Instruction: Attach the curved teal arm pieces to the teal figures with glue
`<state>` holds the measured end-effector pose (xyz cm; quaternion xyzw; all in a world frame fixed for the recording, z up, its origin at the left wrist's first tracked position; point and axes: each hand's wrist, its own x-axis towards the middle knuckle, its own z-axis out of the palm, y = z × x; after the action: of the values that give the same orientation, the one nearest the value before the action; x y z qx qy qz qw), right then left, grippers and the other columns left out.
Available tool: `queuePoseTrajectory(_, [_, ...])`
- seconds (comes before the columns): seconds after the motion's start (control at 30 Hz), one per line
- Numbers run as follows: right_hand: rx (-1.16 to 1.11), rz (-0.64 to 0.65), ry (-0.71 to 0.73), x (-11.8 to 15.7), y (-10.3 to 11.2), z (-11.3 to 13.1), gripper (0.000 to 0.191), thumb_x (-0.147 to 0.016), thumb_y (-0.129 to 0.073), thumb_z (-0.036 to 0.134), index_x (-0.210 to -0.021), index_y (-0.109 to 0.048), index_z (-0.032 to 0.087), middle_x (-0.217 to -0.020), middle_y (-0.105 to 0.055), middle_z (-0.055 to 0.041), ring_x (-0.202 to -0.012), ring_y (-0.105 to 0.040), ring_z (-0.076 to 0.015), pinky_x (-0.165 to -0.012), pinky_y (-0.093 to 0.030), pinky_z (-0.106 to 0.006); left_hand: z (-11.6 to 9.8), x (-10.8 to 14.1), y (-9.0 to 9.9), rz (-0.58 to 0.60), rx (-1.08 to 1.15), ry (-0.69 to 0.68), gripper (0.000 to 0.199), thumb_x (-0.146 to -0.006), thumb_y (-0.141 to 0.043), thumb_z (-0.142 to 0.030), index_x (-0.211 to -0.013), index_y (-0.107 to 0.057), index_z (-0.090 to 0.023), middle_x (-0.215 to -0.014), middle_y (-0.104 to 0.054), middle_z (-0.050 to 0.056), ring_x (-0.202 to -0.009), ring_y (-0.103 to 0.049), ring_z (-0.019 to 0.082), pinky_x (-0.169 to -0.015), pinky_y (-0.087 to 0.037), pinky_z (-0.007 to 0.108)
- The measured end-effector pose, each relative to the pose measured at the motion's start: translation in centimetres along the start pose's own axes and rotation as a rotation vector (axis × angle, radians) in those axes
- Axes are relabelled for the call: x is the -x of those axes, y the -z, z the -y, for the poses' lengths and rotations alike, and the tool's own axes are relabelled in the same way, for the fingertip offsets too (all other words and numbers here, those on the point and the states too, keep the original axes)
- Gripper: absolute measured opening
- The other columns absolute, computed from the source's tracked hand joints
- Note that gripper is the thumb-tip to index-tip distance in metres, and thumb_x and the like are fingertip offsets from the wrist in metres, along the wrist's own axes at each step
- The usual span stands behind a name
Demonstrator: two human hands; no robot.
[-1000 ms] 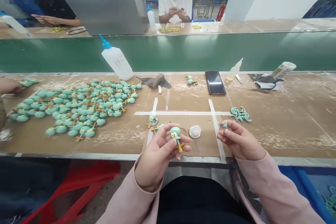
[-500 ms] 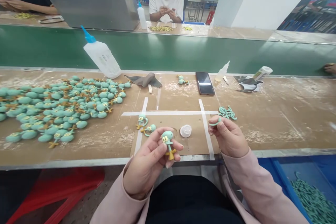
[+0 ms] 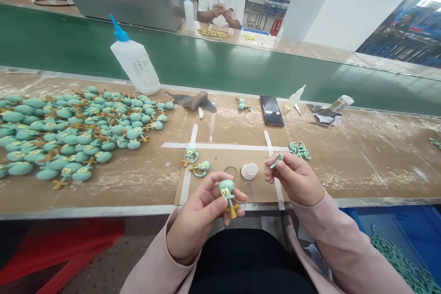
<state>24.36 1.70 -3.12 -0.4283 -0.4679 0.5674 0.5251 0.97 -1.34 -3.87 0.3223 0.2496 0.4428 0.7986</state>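
My left hand (image 3: 201,213) grips a small teal figure (image 3: 227,188) with yellow-orange legs, holding it upright between thumb and fingers just above the near edge of the bench. My right hand (image 3: 296,179) pinches a thin curved teal arm piece (image 3: 276,161) between thumb and forefinger, well clear of the figure. Between my hands, a cardboard sheet (image 3: 262,190) edged with white tape holds a round white lid (image 3: 249,171) and a thin wire ring (image 3: 230,172). Two more figures (image 3: 203,166) lie at its left side. A small pile of teal arm pieces (image 3: 299,150) sits just beyond my right hand. A large heap of figures (image 3: 69,135) spreads across the bench to my left, with a white squeeze bottle (image 3: 135,62) at its far right edge.
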Motion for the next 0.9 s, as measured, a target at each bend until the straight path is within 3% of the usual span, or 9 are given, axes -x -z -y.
queuePoseTrajectory(0.27, [0.028,-0.188,0.005,-0.3,0.4,0.6,0.03,-0.065,-0.086,0.043,-0.067,-0.068,0.019,-0.066,-0.071,-0.0025,-0.052,-0.064,-0.0136,-0.046,-0.048,-0.024,0.1,-0.1,0.9,-0.049,-0.001,0.01,0.025,-0.086,-0.068,-0.026,-0.111,-0.064,-0.027,-0.091,-0.076,0.003,-0.074,-0.072,0.015,-0.056,-0.048,0.018])
queuePoseTrajectory(0.53, [0.292,-0.104,-0.296,-2.6,0.2,0.5,0.041,-0.058,-0.086,0.049,-0.058,-0.061,0.016,-0.05,-0.062,0.0008,-0.042,-0.053,-0.008,-0.044,-0.044,-0.021,0.1,0.3,1.0,-0.095,0.001,0.029,0.024,-0.084,-0.07,-0.028,-0.108,-0.065,-0.027,-0.089,-0.075,0.002,-0.073,-0.072,0.015,-0.057,-0.049,0.018])
queuePoseTrajectory(0.9, [0.405,-0.109,-0.307,-2.7,-0.8,0.1,0.047,-0.055,-0.084,0.056,-0.054,-0.056,0.017,-0.044,-0.057,0.0019,-0.041,-0.051,-0.0079,-0.043,-0.042,-0.02,0.0,0.3,1.5,-0.115,-0.001,0.03,0.026,-0.084,-0.07,-0.03,-0.109,-0.063,-0.026,-0.088,-0.074,0.002,-0.073,-0.071,0.015,-0.056,-0.048,0.018])
